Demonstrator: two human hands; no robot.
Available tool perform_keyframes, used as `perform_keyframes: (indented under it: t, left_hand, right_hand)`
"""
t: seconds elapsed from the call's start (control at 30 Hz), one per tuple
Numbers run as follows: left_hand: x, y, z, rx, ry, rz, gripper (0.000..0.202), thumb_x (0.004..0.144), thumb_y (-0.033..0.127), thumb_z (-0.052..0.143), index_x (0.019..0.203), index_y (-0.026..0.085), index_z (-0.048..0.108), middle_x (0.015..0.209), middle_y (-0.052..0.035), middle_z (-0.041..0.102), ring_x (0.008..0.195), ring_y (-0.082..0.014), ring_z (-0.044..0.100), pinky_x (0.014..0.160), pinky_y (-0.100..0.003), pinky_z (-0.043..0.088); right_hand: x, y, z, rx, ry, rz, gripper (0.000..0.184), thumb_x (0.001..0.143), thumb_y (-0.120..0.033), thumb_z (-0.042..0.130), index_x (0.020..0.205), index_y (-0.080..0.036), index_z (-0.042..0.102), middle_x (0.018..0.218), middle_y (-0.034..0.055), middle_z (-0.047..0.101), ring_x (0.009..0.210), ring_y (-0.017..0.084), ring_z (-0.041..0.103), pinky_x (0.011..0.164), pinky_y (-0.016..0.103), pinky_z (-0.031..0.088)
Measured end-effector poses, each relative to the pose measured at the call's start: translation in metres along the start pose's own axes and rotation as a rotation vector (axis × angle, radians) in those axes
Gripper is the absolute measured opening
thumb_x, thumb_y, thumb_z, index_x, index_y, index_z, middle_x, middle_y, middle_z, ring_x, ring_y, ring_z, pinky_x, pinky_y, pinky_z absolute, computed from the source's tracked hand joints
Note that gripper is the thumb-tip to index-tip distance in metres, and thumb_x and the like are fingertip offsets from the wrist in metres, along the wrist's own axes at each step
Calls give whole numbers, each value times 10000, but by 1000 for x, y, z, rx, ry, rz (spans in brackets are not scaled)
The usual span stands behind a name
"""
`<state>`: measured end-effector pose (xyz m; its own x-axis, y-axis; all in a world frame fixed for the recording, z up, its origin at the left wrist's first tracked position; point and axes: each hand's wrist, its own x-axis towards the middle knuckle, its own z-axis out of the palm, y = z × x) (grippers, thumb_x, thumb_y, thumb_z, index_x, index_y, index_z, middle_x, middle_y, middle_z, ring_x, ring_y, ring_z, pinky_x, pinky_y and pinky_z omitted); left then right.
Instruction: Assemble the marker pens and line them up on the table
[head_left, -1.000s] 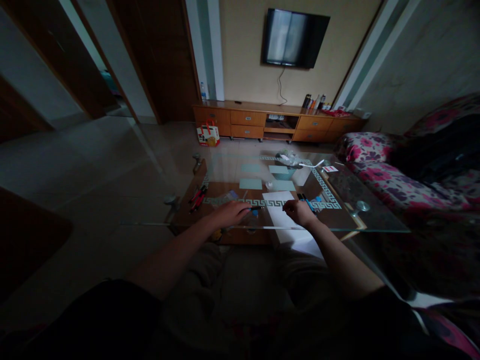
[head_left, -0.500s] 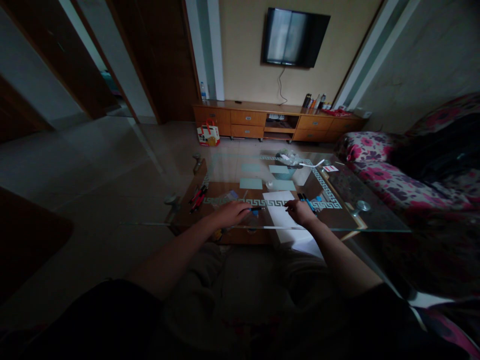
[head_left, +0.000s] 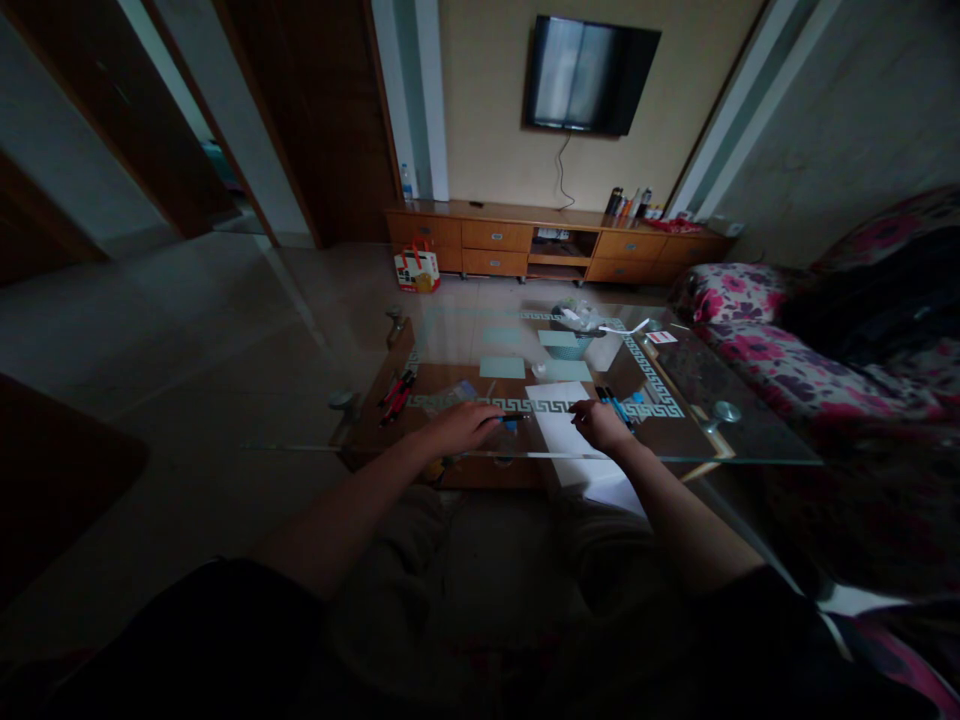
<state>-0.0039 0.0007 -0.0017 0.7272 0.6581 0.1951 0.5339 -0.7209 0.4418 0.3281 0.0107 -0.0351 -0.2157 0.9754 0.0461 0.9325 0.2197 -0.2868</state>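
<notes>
My left hand [head_left: 466,428] is closed round a dark pen [head_left: 514,417] whose tip points right, just above the glass tabletop [head_left: 442,448]. A small blue patch shows beneath that pen. My right hand [head_left: 598,424] is closed over the white paper [head_left: 556,428]; a small dark bit shows at its fingertips, too small to name. Beside that hand lie several blue and black pens [head_left: 613,402]. Several red and black pens [head_left: 396,396] rest at the table's left side. Between them and my left hand is a clear plastic wrapper [head_left: 448,397].
Toward the table's far right sit a clear plastic bag [head_left: 579,316], a teal basket [head_left: 564,350] and a red-and-white card [head_left: 661,338]. A floral sofa [head_left: 787,370] stands to the right. Beyond the table are a wooden TV cabinet [head_left: 491,236] and a carrier bag [head_left: 417,270].
</notes>
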Motion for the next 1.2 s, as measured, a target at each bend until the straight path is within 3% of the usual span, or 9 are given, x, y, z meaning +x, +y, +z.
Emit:
perform_keyframes:
  t: [0.13, 0.23, 0.47, 0.67, 0.8, 1.0, 1.2]
  left_hand:
    - [0, 0, 0, -6, 10, 0, 298, 993, 300, 401, 1156, 238, 642, 1042, -58, 697, 933, -191, 629, 823, -311, 466]
    - [0, 0, -1, -8, 10, -1, 293, 986, 302, 417, 1170, 251, 639, 1049, -56, 699, 931, -195, 633, 825, -317, 471]
    - [2, -3, 3, -55, 45, 5, 361, 956, 300, 503, 1311, 268, 560, 1249, -60, 647, 1092, -204, 611, 932, -331, 465]
    - [6, -3, 7, -42, 16, 18, 250, 957, 309, 509, 1152, 232, 646, 1067, -55, 685, 981, -190, 626, 885, -306, 469]
    - [7, 5, 5, -53, 42, 41, 231, 961, 301, 499, 1130, 220, 634, 1070, -55, 677, 990, -190, 618, 875, -298, 464]
    - [8, 12, 2, -81, 64, 65, 242, 967, 308, 487, 1155, 228, 618, 1115, -53, 664, 1039, -195, 606, 911, -306, 456]
    - [8, 10, 4, -78, 55, 59, 247, 974, 311, 478, 1166, 234, 614, 1129, -54, 665, 1048, -199, 607, 919, -320, 454]
  right_hand:
    - [-1, 1, -1, 20, 12, 15, 314, 802, -87, 587, 1087, -141, 706, 986, 89, 736, 829, 161, 669, 816, 234, 483]
    - [-2, -3, -5, 44, 115, 9, 340, 789, -101, 593, 1118, -113, 679, 1049, 123, 701, 815, 170, 652, 828, 267, 487]
    - [-12, -45, -18, 210, 311, -142, 285, 944, -282, 499, 1168, -145, 609, 1080, 118, 635, 722, 161, 597, 790, 309, 491]
    - [-21, -77, -19, 277, 212, -360, 302, 998, -365, 440, 1177, -172, 588, 1067, 109, 598, 891, 197, 595, 845, 318, 476]
    - [-24, -88, -16, 301, 133, -445, 282, 1016, -367, 408, 1106, -190, 607, 1013, 89, 595, 934, 195, 582, 866, 311, 463]
    - [-24, -93, -12, 292, 98, -460, 331, 1025, -382, 379, 935, -181, 626, 916, 75, 595, 863, 185, 578, 819, 302, 458]
    - [-23, -91, -13, 276, 91, -467, 312, 1017, -368, 409, 981, -178, 654, 928, 83, 615, 881, 193, 590, 823, 308, 461]
